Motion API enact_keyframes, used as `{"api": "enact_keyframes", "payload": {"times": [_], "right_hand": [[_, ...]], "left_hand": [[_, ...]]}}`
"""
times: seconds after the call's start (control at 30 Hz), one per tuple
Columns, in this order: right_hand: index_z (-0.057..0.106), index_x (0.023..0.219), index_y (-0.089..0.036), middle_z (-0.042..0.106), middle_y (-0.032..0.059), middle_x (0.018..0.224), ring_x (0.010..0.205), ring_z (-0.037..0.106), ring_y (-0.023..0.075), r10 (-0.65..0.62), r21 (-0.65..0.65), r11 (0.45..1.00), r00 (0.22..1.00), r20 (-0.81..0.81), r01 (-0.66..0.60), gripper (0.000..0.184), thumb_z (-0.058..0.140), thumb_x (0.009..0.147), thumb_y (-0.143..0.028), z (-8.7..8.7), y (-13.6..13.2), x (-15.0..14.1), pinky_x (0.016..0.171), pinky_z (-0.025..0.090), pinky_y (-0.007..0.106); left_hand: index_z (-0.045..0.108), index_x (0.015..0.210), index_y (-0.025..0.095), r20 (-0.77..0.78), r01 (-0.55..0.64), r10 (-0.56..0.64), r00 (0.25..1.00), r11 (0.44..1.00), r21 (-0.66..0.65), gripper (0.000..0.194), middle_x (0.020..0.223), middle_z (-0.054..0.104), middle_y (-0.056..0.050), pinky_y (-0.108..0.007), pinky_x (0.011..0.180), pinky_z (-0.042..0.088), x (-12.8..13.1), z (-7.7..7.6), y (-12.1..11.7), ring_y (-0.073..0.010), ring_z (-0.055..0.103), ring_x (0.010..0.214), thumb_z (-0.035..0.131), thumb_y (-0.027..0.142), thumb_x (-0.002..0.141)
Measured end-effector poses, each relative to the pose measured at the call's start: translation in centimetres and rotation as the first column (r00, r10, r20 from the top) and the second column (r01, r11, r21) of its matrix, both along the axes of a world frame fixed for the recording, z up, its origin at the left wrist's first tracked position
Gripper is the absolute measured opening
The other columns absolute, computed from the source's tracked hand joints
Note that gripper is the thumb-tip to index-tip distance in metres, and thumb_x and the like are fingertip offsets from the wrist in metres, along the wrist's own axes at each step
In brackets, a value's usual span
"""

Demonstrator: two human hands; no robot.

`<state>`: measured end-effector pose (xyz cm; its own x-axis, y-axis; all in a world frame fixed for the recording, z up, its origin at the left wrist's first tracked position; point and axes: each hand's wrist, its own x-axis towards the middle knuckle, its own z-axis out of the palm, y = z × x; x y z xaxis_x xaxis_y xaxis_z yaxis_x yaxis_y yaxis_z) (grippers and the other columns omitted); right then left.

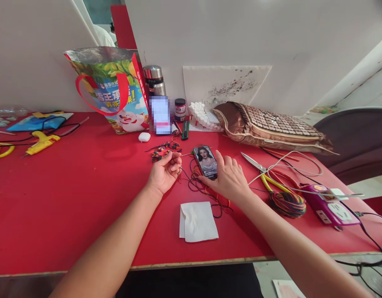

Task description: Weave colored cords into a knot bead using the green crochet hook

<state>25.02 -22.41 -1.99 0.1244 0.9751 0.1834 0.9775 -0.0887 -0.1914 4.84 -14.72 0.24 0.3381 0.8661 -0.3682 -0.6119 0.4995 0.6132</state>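
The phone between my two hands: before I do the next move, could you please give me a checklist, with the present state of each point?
1. Left hand has the thin tool between its fingertips: ok.
2. Right hand grips the phone firmly: cannot tell; it is at the phone's edge, but the grip is unclear.
3. Yarn strands are clear of the phone: not ok; they lie bunched right beside it.
4. Scissors are clear of the yarn ball: not ok; the ball lies at their handles.
5. White tissue is clear of both hands: ok.
6. Yellow glue gun is cold: cannot tell.
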Motion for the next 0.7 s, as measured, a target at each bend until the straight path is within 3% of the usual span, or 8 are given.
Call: {"api": "enact_keyframes", "payload": {"times": [0.13, 0.27, 0.37, 0.53, 0.7], "right_hand": [[0.039, 0.158, 0.002, 0.065, 0.0327, 0.124, 0.117, 0.064, 0.0458, -0.069, -0.114, 0.991, 0.997, 0.037, 0.073, 0.094, 0.069, 0.09, -0.057, 1.1, 1.3, -1.4, 0.095, 0.051, 0.053], [0.036, 0.155, 0.007, 0.063, 0.0329, 0.129, 0.121, 0.063, 0.0438, -0.151, -0.207, 0.967, 0.988, 0.007, 0.15, 0.1, 0.074, 0.084, -0.053, 2.0, 2.6, -2.0, 0.1, 0.048, 0.046], [0.038, 0.149, 0.01, 0.062, 0.0345, 0.131, 0.123, 0.063, 0.0435, -0.189, -0.204, 0.962, 0.982, -0.02, 0.181, 0.098, 0.074, 0.084, -0.053, 2.2, 3.5, -1.5, 0.103, 0.046, 0.044], [0.05, 0.133, 0.002, 0.065, 0.0317, 0.125, 0.121, 0.066, 0.0425, -0.258, -0.197, 0.95, 0.964, -0.063, 0.242, 0.076, 0.069, 0.086, -0.055, 2.2, 5.1, 0.3, 0.1, 0.047, 0.043], [0.049, 0.134, 0.005, 0.064, 0.034, 0.127, 0.122, 0.065, 0.0432, -0.3, -0.164, 0.943, 0.953, -0.044, 0.289, 0.08, 0.071, 0.086, -0.055, 1.9, 6.9, 1.3, 0.103, 0.046, 0.044]], "left_hand": [[0.074, 0.075, 0.007, -0.004, -0.007, 0.007, 1.0, 1.0, -0.002, 0.035, 0.062, 0.062, -0.004, -0.016, 0.046, 0.04, -0.1, -0.1, 0.1, -0.0041, 0.041, 0.043, 0.055, 0.016, 0.102], [0.074, 0.074, 0.007, -0.006, -0.028, 0.028, 1.0, 1.0, -0.01, 0.041, 0.061, 0.062, -0.004, -0.016, 0.045, 0.037, -0.2, 0.1, 0.1, -0.0038, 0.04, 0.043, 0.049, 0.017, 0.105], [0.073, 0.072, 0.007, -0.008, -0.037, 0.037, 0.999, 0.999, -0.02, 0.049, 0.06, 0.061, -0.004, -0.016, 0.044, 0.036, -0.1, 0.3, 0.0, -0.0039, 0.04, 0.042, 0.042, 0.017, 0.108], [0.073, 0.071, 0.006, -0.005, -0.044, 0.044, 0.999, 0.999, -0.022, 0.051, 0.059, 0.06, -0.005, -0.015, 0.042, 0.032, 0.1, 0.5, 0.0, -0.0038, 0.04, 0.042, 0.039, 0.016, 0.108], [0.074, 0.071, 0.006, -0.012, -0.045, 0.045, 0.999, 0.999, -0.01, 0.045, 0.06, 0.061, -0.006, -0.015, 0.043, 0.034, 0.0, 0.2, 0.1, -0.0042, 0.041, 0.042, 0.046, 0.016, 0.105]]}}
